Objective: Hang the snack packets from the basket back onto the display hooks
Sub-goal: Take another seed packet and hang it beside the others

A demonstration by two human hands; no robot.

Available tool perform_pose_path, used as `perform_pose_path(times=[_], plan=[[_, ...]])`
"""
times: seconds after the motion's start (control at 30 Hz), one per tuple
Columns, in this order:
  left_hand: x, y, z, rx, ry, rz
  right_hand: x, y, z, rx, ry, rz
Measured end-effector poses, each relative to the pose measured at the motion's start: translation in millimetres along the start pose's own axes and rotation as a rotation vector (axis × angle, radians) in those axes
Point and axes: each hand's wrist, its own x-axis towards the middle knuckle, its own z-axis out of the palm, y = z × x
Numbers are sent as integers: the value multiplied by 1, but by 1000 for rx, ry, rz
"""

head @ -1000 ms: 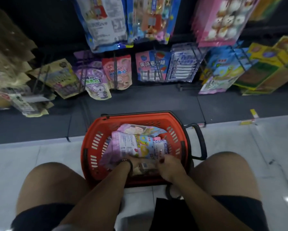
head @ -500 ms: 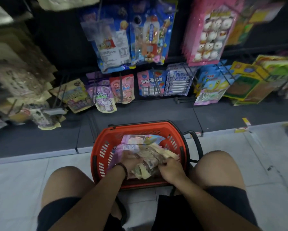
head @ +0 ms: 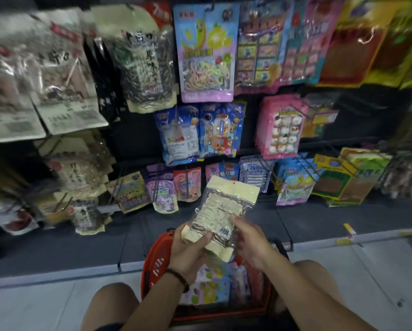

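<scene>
From the head camera we look down at one snack packet point(head: 220, 211), held in both hands above the red basket point(head: 153, 256) and in front of the lowest row of the display. Its long axis runs from the near end, low and toward the person, up and away to the far end. It leans slightly to the right, so the top points at the hanging goods. That top is a plain cream strip with a small hang hole (just a dot at this size). The foot is cream as well. Between them sits a clear, shiny window showing pale, whitish contents, with a small blue-and-white label near its lower right.

The left hand point(head: 188, 249), a dark bead bracelet point(head: 177, 279) on its wrist, grips the packet's lower left corner with fingers curled over the face. The right hand point(head: 250, 242) holds the right edge, thumb on the front.

Below them, more colourful packets point(head: 212, 287) lie in the basket, which stands on the pale floor between the person's bare knees. Wire hooks point(head: 306, 169) on the dark rack carry rows of bright bags.
</scene>
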Motion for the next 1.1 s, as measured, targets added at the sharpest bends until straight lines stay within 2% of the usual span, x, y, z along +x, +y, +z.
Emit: perform_pose_path(times=[0.13, 0.27, 0.4, 0.57, 0.63, 0.7, 0.8, 0.83, 0.87, 0.93, 1.0, 1.07, 1.1], plan=[[-11, 34, 15, 11, 32, 113, -7, -40, 24, -40, -23, -152], [-16, 92, 20, 257, 30, 274, -21, -86, 34, -69, -98, -258], [-12, 148, 31, 339, -78, 408, -37, -119, 47, -99, -221, -344], [-14, 181, 33, 289, -220, 435, -38, -142, 58, -149, -213, -410], [-16, 188, 31, 329, -229, 454, -33, -149, 60, -176, -192, -411], [-22, 197, 35, 484, -151, 540, -35, -158, 68, -200, -148, -443], [-39, 208, 53, 899, 94, 834, -32, -169, 82, -252, -39, -558], [-46, 212, 62, 935, 134, 898, -32, -174, 88, -249, -11, -614], [-49, 216, 71, 898, 127, 918, -31, -177, 94, -261, 32, -677], [-49, 228, 83, 784, 86, 850, -34, -185, 106, -299, 69, -793], [-46, 241, 89, 674, 6, 771, -39, -191, 118, -352, 7, -877], [-44, 249, 88, 524, -107, 753, -42, -192, 124, -458, -52, -952], [-43, 252, 87, 483, -111, 764, -43, -193, 125, -517, -75, -999]])
